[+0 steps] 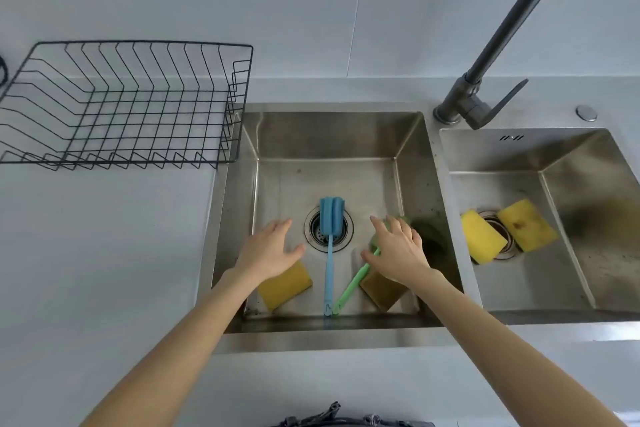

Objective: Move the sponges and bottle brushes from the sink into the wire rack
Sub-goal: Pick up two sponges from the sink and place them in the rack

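The left basin of the steel sink (332, 139) holds a blue bottle brush (329, 253) lying over the drain, with a green bottle brush (351, 288) crossing its handle end. A yellow sponge (285, 286) lies at the basin's front left, partly under my left hand (268, 250), which hovers open. A darker sponge (381, 288) lies at the front right. My right hand (398, 246) is open above the green brush's head, which it mostly hides. Two yellow sponges (481, 236) (528, 225) lie in the right basin. The black wire rack (124, 104) stands on the counter at left, with nothing in it.
A dark grey tap (485, 94) rises behind the divider between the basins and arches up to the right. A round metal button (586, 113) sits on the counter behind the right basin. Grey counter (104, 236) stretches left of the sink, below the rack.
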Available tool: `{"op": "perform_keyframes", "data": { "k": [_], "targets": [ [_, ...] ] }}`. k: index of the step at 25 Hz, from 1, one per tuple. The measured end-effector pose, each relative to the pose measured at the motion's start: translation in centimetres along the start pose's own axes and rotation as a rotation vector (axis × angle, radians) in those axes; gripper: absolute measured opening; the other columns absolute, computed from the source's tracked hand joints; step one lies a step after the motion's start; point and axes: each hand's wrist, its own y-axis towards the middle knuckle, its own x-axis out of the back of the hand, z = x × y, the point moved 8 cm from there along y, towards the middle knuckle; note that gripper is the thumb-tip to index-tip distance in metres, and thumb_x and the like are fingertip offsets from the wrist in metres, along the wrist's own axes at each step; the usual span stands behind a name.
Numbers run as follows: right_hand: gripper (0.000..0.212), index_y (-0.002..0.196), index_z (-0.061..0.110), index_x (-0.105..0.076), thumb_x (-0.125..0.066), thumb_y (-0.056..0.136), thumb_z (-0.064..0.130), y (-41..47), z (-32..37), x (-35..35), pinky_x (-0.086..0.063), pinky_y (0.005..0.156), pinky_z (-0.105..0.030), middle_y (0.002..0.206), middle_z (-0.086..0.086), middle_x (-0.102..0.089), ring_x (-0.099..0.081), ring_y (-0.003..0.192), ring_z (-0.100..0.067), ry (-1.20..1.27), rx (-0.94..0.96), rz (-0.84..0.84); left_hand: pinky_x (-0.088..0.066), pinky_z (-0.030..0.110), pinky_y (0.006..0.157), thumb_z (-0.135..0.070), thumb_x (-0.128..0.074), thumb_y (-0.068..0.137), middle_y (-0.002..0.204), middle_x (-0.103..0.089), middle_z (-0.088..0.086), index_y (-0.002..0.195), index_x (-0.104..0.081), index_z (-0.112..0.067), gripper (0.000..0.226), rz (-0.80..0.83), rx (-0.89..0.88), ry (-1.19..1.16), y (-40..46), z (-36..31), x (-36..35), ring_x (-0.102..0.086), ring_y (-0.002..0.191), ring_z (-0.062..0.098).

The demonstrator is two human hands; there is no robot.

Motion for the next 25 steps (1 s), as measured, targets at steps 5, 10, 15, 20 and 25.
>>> {"op": "perform_keyframes", "data": {
  "k": [5, 10, 15, 20, 25],
  "targets": [
    [0.065, 0.147, 0.020, -0.019, -0.049, 0.091, 0.035, 0.6, -2.0, -2.8, -0.013, 0.118, -0.049, 0.155, -0.014, -0.021, -0.016, 0.144, -0.033, -0.032, -0.008, 0.110, -0.030, 0.043, 0.114, -0.044, -0.041, 0.092, 0.156, -0.023, 0.007, 0.147, -0.017, -0.015, 0.067, 0.122, 0.060, 0.018, 0.6, 1.5, -2.7, -0.028, 0.141, 0.025],
    [0.066, 0.148, 0.021, -0.019, -0.051, 0.091, 0.032, 1.0, -3.2, -5.8, -0.007, 0.119, -0.050, 0.158, -0.012, -0.009, -0.003, 0.147, -0.032, -0.093, 0.018, 0.243, -0.036, 0.043, 0.110, -0.043, -0.046, 0.090, 0.155, -0.024, 0.008, 0.147, -0.015, -0.016, 0.071, 0.202, 0.085, 0.041, 1.5, 2.5, -4.9, -0.034, 0.138, 0.027],
    [0.061, 0.146, 0.020, -0.022, -0.050, 0.092, 0.024, 1.0, -3.3, -6.8, -0.012, 0.119, -0.051, 0.159, -0.012, -0.001, -0.001, 0.147, -0.032, -0.107, 0.035, 0.219, -0.035, 0.041, 0.109, -0.043, -0.054, 0.086, 0.155, -0.022, 0.010, 0.147, -0.012, -0.018, 0.078, 0.280, 0.124, 0.022, 1.4, 3.4, -7.2, -0.035, 0.136, 0.029],
    [0.059, 0.143, 0.022, -0.029, -0.055, 0.089, 0.020, 0.2, -3.6, -7.6, -0.020, 0.116, -0.051, 0.159, -0.012, 0.008, 0.001, 0.147, -0.033, -0.193, 0.060, 0.241, -0.037, 0.040, 0.106, -0.040, -0.056, 0.086, 0.151, -0.028, 0.012, 0.147, -0.007, -0.019, 0.081, 0.295, 0.147, 0.034, 1.2, 3.9, -8.3, -0.037, 0.132, 0.030],
    [0.052, 0.136, 0.018, -0.038, -0.057, 0.087, 0.020, -0.3, -3.5, -7.2, -0.033, 0.109, -0.048, 0.157, -0.014, -0.005, -0.019, 0.140, -0.036, -0.291, 0.062, 0.188, -0.041, 0.041, 0.103, -0.032, -0.057, 0.087, 0.145, -0.035, 0.012, 0.145, -0.018, -0.018, 0.071, 0.260, 0.143, 0.034, 1.0, 3.8, -8.5, -0.042, 0.128, 0.030]
  ]
}}
